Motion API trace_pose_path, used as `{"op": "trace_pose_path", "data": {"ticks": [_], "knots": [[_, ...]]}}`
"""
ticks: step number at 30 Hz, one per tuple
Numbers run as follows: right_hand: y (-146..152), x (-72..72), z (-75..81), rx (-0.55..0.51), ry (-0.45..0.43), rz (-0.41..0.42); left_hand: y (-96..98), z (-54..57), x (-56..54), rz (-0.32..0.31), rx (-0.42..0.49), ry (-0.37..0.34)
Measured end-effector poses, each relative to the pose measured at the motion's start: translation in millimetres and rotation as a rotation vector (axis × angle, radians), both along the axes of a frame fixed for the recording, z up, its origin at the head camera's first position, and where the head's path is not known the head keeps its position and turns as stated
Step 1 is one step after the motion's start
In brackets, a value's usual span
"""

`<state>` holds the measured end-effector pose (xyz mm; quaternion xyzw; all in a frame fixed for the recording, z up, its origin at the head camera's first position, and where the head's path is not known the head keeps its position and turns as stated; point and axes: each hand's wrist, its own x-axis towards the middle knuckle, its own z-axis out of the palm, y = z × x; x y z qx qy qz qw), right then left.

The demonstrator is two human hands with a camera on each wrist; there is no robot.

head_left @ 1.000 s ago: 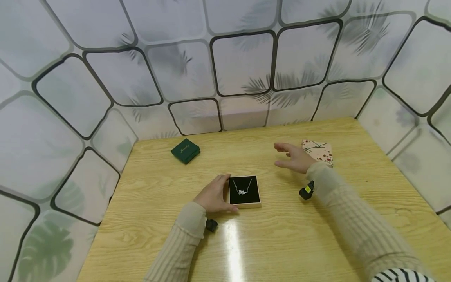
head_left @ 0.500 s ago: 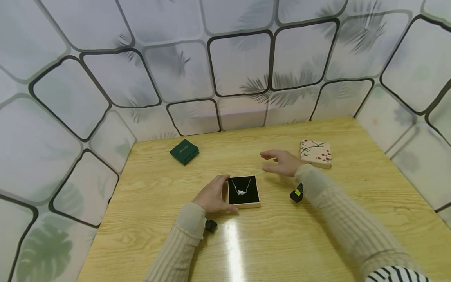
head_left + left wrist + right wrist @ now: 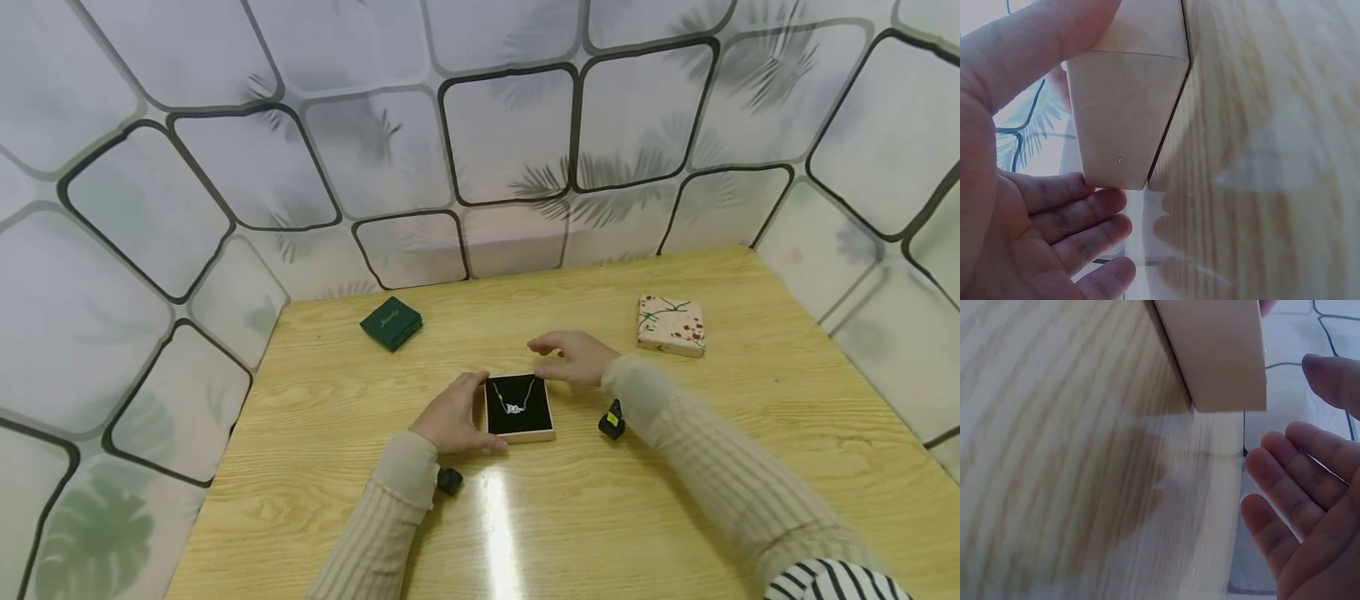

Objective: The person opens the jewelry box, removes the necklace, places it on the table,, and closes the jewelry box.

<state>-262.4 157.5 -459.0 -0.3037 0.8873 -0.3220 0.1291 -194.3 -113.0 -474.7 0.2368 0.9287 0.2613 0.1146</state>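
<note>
A small open jewelry box (image 3: 528,437) with pale sides and a black lining stands on the table. A silver necklace (image 3: 514,408) lies on the lining. My left hand (image 3: 454,415) holds the box from its left side, thumb along the front and fingers at the back corner. Seen from the left wrist, the thumb lies against the box wall (image 3: 1125,119). My right hand (image 3: 574,358) hovers by the box's back right corner, fingers extended and parted from the thumb. In the right wrist view, a gap separates those fingers from the box (image 3: 1222,362).
Farther back on the right lies a square pink floral lid or box (image 3: 671,327). A dark green jewelry pouch or box (image 3: 392,323) with gold lettering sits back left. Patterned curtain or wall covering (image 3: 517,133) borders the wooden table (image 3: 315,400).
My right hand has moved left and toward me, away from the floral square and up to the jewelry box. My left hand stays in place on the box.
</note>
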Motion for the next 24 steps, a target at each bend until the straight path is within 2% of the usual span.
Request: {"op": "trace_pose_path", "data": {"ticks": [11,18,24], "knots": [[-23.3,9.2,3.5,0.056,0.103,0.076,-1.2,2.0,-0.5,-0.004,0.001,0.002],[-35.0,20.5,3.9,0.061,0.213,0.153,-2.1,1.1,-0.1,-0.009,0.003,-0.007],[-38.4,30.2,1.9,0.098,0.229,0.16,-0.8,0.8,0.7,-0.011,-0.006,-0.012]]}}
